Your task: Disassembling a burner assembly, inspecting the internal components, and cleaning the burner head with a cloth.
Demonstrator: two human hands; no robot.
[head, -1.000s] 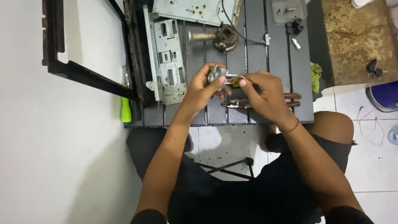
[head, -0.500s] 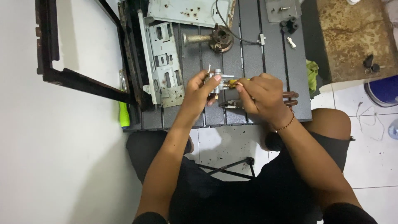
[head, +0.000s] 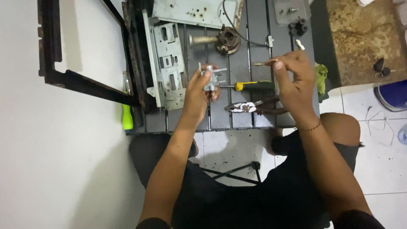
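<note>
Metal fills your left hand (head: 199, 91): it grips a small silvery part (head: 210, 77) above the dark slatted table (head: 254, 46). Your right hand (head: 294, 78), well apart to the right, pinches a thin brass-coloured pin (head: 263, 63), long axis pointing leftward toward that part. Between them lie a yellow-handled screwdriver (head: 250, 85) and pliers (head: 250, 107).
</note>
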